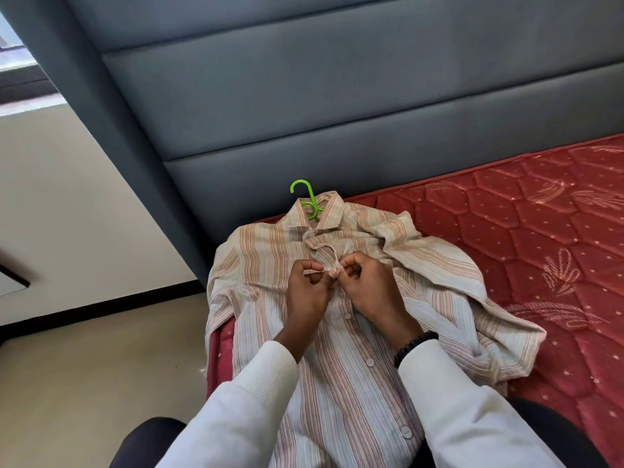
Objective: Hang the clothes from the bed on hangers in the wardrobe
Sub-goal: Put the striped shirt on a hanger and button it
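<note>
In the head view a striped shirt lies front-up on the corner of a bed, spread from the centre of the frame down to the lower edge; its collar points toward the upper centre, where the hook of a green hanger sticks out of the neck opening, the rest of the hanger hidden inside the shirt; one sleeve is folded loosely toward the right of the frame over the red quilted mattress; the grey padded headboard fills the upper part of the frame, just behind the hanger hook. At the centre of the frame the left hand has its fingers curled and pinches the shirt's front edge near the upper buttons; the right hand, touching it fingertip to fingertip, is likewise curled and pinches the opposite edge of the placket; both wrists come out of white ribbed sleeves, and a dark bracelet sits on the right wrist. Beige floor shows at the lower left.
</note>
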Motion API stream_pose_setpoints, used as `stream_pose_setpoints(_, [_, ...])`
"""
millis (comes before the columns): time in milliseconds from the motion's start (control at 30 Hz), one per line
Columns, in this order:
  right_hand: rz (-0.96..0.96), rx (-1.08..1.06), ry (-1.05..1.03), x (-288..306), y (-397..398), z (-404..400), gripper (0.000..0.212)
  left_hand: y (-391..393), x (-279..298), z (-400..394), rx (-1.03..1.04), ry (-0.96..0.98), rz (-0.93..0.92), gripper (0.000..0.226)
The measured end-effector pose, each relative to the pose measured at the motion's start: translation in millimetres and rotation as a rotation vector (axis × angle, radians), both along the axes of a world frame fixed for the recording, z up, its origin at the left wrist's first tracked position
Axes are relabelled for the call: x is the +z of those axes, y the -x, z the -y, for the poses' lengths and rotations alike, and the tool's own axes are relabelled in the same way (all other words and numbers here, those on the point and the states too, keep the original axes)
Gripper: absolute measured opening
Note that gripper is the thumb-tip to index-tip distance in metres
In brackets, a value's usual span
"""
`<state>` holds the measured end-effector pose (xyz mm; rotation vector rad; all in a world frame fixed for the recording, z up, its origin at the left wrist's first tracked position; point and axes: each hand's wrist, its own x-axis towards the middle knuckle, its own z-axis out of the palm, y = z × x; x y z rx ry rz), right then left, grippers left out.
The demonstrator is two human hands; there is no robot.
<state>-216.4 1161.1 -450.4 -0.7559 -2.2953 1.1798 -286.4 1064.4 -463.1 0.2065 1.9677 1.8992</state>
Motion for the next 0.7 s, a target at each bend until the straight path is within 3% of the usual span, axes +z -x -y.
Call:
stream_pose_setpoints(267, [0.020, 0.138, -0.148, 0, -3, -2, 0.015, 7, 7, -2, -0.006, -0.055, 0.163, 0.023])
stream_pose_setpoints(533, [0.009, 0.093, -0.328, 0, 0, 2, 0.012, 16, 20, 1, -0.192, 0.047, -0.066, 0.012])
stream_pose_setpoints(700, [-0.043, 0.090, -0.338, 2, 0, 4, 0.012, 17, 24, -2, -0.153, 0.060, -0.160, 0.013])
